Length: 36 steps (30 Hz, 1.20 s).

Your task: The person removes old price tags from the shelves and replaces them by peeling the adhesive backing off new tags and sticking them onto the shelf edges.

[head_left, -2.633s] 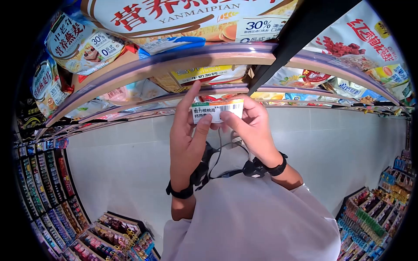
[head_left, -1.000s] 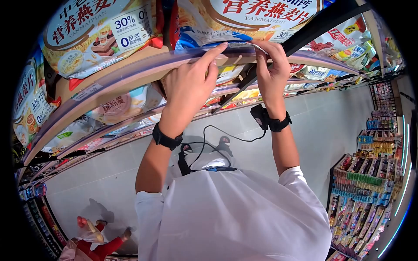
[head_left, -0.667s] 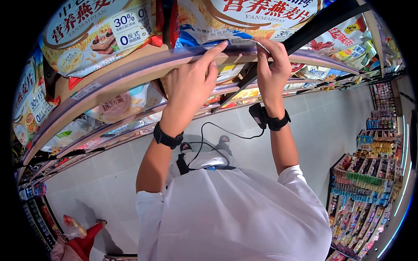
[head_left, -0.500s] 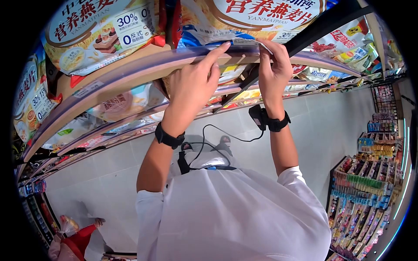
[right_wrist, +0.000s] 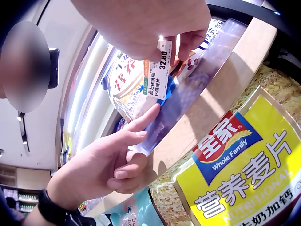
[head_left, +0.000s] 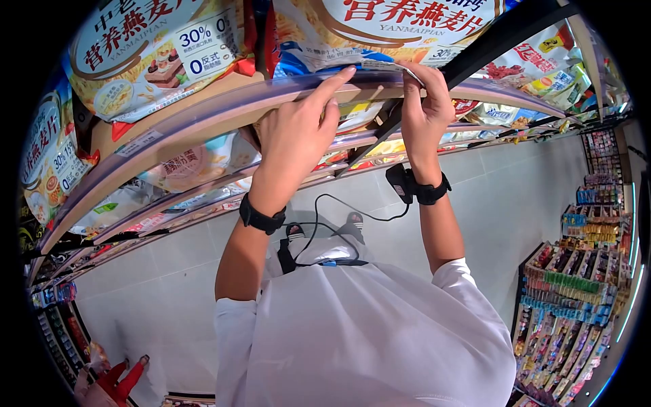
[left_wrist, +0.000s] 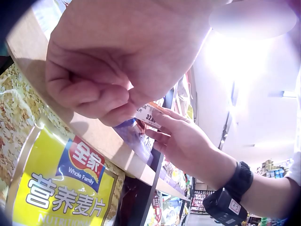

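The left hand (head_left: 298, 139) has its index finger stretched out to the clear strip (head_left: 271, 87) on the upper shelf's edge; in the right wrist view its other fingers are bent and hold nothing. Beside it, the right hand (head_left: 427, 115) pinches a white price tag (right_wrist: 157, 70) printed 32.80, between thumb and fingers. In that view the tag stands at the strip, just above the left fingertip; whether its edge is inside the strip, I cannot tell. The left wrist view shows the tag (left_wrist: 149, 117) partly hidden behind the left hand.
Large oatmeal bags (head_left: 400, 27) stand on the shelf just behind the strip. A black upright (head_left: 505, 41) rises right of the hands. Yellow cereal bags (right_wrist: 244, 169) sit on the shelf below. A cable hangs between the wrists; a person in red (head_left: 122, 383) is at lower left.
Both hands have moved up from in front of the body to the shelf edge. The left hand has let go of the tag; the right still pinches it. The person in red has moved further away.
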### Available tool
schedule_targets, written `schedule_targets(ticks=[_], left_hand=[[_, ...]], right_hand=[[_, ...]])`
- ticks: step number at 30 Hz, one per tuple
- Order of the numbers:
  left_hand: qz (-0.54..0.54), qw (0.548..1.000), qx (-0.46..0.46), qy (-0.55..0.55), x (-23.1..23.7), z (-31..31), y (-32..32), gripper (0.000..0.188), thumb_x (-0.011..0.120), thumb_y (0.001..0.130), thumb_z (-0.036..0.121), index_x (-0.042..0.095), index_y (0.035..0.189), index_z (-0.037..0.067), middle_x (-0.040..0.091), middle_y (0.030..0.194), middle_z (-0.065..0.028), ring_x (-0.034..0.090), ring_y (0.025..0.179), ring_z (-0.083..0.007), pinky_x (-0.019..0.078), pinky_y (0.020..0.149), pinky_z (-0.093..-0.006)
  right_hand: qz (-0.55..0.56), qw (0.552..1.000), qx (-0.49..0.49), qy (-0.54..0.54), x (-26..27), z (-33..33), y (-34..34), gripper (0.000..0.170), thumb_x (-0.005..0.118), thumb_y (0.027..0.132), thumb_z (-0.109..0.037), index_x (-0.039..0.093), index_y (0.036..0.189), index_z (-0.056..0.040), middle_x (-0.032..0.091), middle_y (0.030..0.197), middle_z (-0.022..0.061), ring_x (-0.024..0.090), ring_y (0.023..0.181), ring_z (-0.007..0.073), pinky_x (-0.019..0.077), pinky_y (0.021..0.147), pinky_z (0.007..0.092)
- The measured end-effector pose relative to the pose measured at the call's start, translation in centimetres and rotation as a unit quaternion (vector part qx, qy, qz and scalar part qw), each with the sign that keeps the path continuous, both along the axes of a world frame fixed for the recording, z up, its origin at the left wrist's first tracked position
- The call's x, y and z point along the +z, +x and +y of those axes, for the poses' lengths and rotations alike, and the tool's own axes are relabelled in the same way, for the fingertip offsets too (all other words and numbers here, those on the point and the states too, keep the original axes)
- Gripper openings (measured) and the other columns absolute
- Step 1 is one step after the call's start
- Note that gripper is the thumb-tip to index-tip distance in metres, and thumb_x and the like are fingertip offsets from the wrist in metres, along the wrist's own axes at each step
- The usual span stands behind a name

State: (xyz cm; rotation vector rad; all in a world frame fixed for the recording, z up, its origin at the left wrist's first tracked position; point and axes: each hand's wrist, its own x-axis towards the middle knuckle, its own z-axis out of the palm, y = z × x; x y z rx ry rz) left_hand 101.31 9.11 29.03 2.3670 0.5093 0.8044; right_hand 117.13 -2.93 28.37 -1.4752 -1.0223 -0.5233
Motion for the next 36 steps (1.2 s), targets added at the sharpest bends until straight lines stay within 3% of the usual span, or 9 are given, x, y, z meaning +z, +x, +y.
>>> schedule_targets(ticks=[10, 13, 17, 36], left_hand=[[0.014, 1.0, -0.003, -0.001, -0.1, 0.1, 0.0, 0.048, 0.054, 0.096, 0.019, 0.054, 0.14, 0.037, 0.055, 0.058, -0.0111, 0.055, 0.051, -0.03, 0.0459, 0.054, -0.0391], [-0.038, 0.999, 0.003, 0.039, -1.0, 0.3, 0.3, 0.049, 0.055, 0.095, 0.018, 0.054, 0.14, 0.037, 0.058, 0.061, -0.012, 0.056, 0.051, -0.0298, 0.0472, 0.055, -0.0391], [0.016, 1.0, 0.005, -0.004, -0.2, 0.0, 0.1, 0.049, 0.055, 0.095, 0.017, 0.055, 0.14, 0.037, 0.06, 0.063, -0.0123, 0.057, 0.052, -0.0302, 0.0487, 0.057, -0.0393], [0.017, 1.0, 0.006, -0.004, -0.1, 0.0, 0.1, 0.047, 0.054, 0.096, 0.018, 0.056, 0.139, 0.036, 0.055, 0.057, -0.0091, 0.056, 0.049, -0.0266, 0.0478, 0.056, -0.0374]], right_hand=[[0.007, 1.0, 0.004, -0.005, -0.3, 0.1, 0.3, 0.026, 0.06, 0.084, 0.008, 0.072, 0.103, -0.0045, 0.065, 0.092, 0.0074, 0.06, 0.078, 0.0167, 0.0472, 0.072, 0.027], [0.029, 1.0, 0.006, -0.001, -0.4, 0.4, 0.2, 0.024, 0.06, 0.085, 0.008, 0.071, 0.103, -0.0036, 0.065, 0.091, 0.008, 0.06, 0.078, 0.0174, 0.0468, 0.073, 0.0277], [0.02, 1.0, 0.007, -0.001, -0.5, 0.3, 0.4, 0.023, 0.059, 0.086, 0.008, 0.07, 0.103, -0.0027, 0.065, 0.09, 0.0082, 0.06, 0.079, 0.0178, 0.0467, 0.073, 0.028], [0.027, 0.999, 0.041, 0.013, -1.1, 0.4, 0.7, 0.02, 0.059, 0.088, 0.007, 0.069, 0.102, -0.0022, 0.064, 0.094, 0.008, 0.059, 0.086, 0.0181, 0.0453, 0.078, 0.027]])
